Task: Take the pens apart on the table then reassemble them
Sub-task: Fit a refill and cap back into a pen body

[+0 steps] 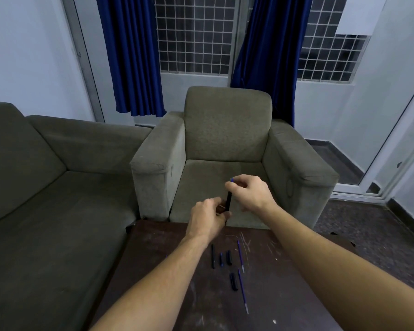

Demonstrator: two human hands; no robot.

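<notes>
We see a grey armchair [227, 130] straight ahead beyond the counter [153, 271], a matching sofa [34, 187] to the left, and blue curtains [132, 56] hanging over a gridded window [194, 32]. Nothing stands between us and the hands.

The left hand [208, 216] curls round the lower end of a black pen [229, 201], held nearly upright above the counter's far edge. The right hand [249, 192] pinches its upper end, where a blue tip [231, 179] shows.

On the scratched dark counter, between the forearms, lie loose parts:
- a black barrel [212, 256]
- a short piece [221, 259]
- a cap [229, 257]
- a blue refill [240, 255]
- nearer us, a second cap [233, 281] beside a second refill [243, 291]

Any marking on the parts is too small for us to read.
</notes>
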